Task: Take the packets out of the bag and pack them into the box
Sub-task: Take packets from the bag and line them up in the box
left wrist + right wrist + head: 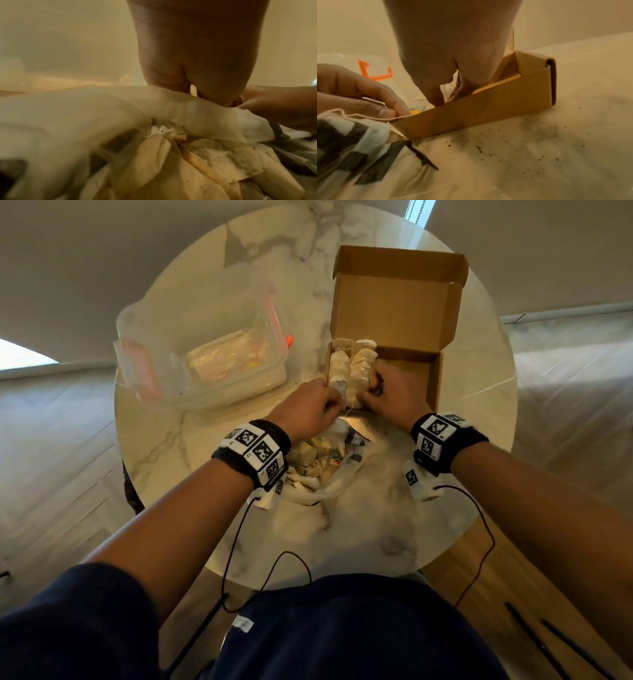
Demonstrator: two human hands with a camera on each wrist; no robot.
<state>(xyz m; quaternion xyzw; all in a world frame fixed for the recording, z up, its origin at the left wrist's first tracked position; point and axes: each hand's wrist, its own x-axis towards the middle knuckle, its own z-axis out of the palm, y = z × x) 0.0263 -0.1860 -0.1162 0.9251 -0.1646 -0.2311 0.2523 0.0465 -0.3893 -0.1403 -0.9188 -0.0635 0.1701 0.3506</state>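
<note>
Both hands (310,405) (390,392) seemingly press packets (352,364) into the box (435,371).

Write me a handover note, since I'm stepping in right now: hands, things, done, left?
Left hand pinches a packet's string at the box's near left corner.
Right hand grips packets inside the cardboard box.
Two rows of packets already fill the box's left side; its right side is bare.
The bag lies open near you, with more packets inside.
Left: move those over.
</note>
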